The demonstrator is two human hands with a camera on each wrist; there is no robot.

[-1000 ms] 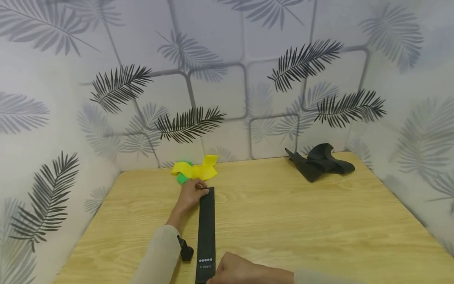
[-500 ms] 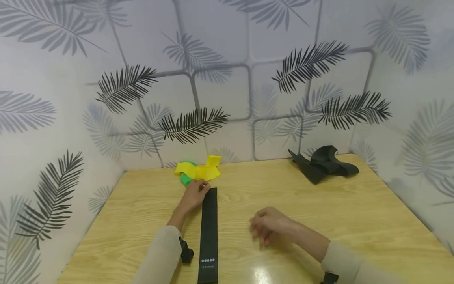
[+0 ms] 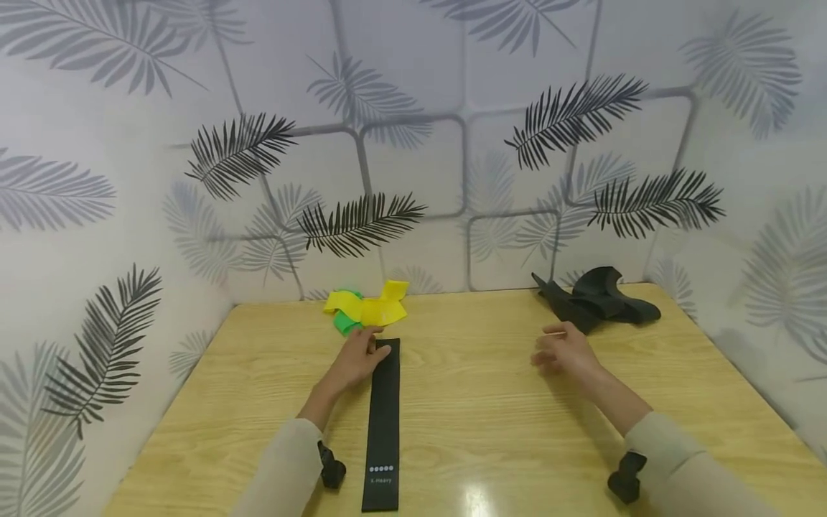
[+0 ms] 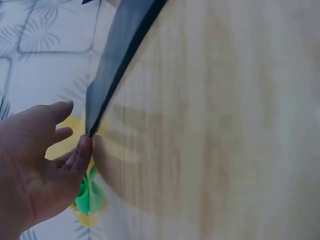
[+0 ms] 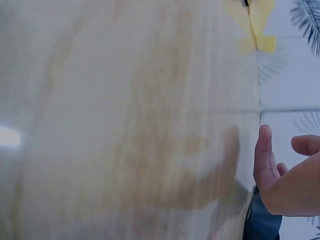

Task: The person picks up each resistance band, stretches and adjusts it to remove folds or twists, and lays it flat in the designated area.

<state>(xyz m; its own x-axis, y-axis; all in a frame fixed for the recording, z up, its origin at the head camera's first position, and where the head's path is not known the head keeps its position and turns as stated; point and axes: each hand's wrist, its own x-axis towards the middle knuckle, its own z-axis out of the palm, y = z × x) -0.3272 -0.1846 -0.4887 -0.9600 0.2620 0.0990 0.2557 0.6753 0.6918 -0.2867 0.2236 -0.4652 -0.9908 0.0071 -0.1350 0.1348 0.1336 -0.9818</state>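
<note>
A flat black resistance band [image 3: 384, 416] with white dots and lettering near its front end lies lengthwise on the table. My left hand [image 3: 354, 359] is at its far end; in the left wrist view the thumb stands apart and the lower fingertips [image 4: 86, 143] meet the band's end. Just beyond it lie a yellow band [image 3: 375, 312] and a green band [image 3: 347, 322], bunched together. Over the right half of the table, my right hand [image 3: 570, 355] hovers with loose fingers and nothing in them. Close beyond it is a crumpled black band [image 3: 601, 301], partly seen in the right wrist view.
The wood-grain table [image 3: 478, 409] meets a leaf-patterned wall [image 3: 413, 258] at the back. Similar walls stand at the left and right. Small black wrist cameras sit at both sleeves, the right camera [image 3: 625, 477] near the table's front.
My right hand has left the front end of the flat black band and swung right and away, toward the crumpled black band. The left hand stays at the far end, its fingers more spread.
</note>
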